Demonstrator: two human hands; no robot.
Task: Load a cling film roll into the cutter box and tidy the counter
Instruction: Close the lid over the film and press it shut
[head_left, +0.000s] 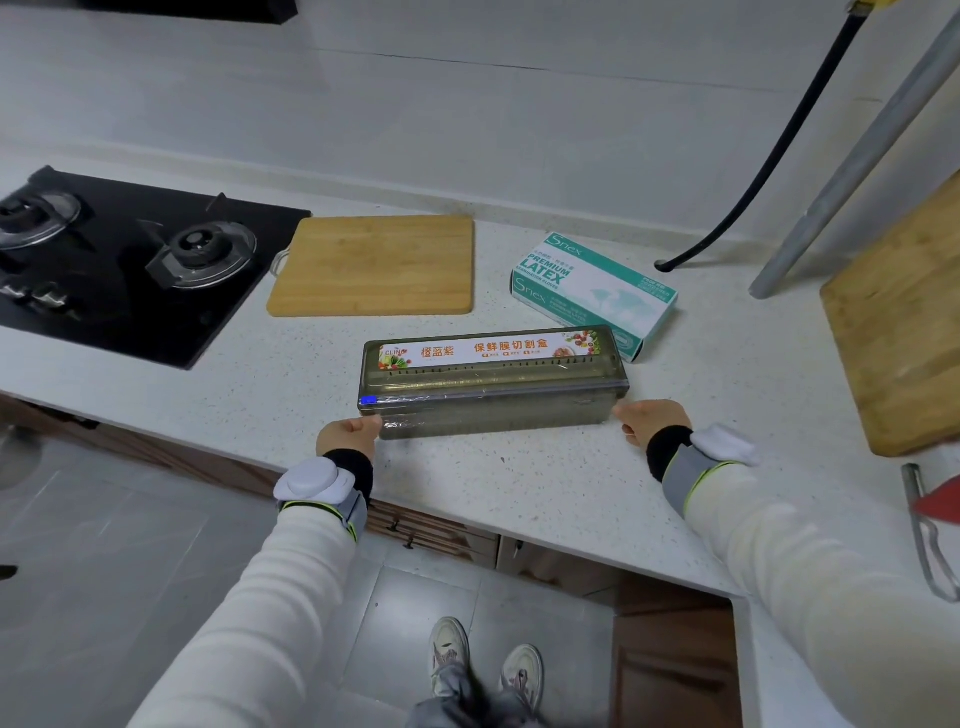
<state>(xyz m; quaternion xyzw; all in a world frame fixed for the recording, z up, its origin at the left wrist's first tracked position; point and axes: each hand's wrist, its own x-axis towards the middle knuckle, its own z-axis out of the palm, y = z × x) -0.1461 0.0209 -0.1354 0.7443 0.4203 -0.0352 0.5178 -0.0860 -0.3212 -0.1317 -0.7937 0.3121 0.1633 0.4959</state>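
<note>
Smoky grey plastic with its lid down: the cutter box lies on the counter just in front of you. Film shows along its front edge, so the loading looks done. Your left hand touches the box's left end with fingers curled; whether it truly grips, I cannot tell. Your right hand sits just beside the right end, holding nothing. What is left, I judge, is the tidying: the glove box and chopping board lie behind.

Speckled white counter with grey cutter box, latex-glove box, wooden board, second board at right, black hob.
</note>
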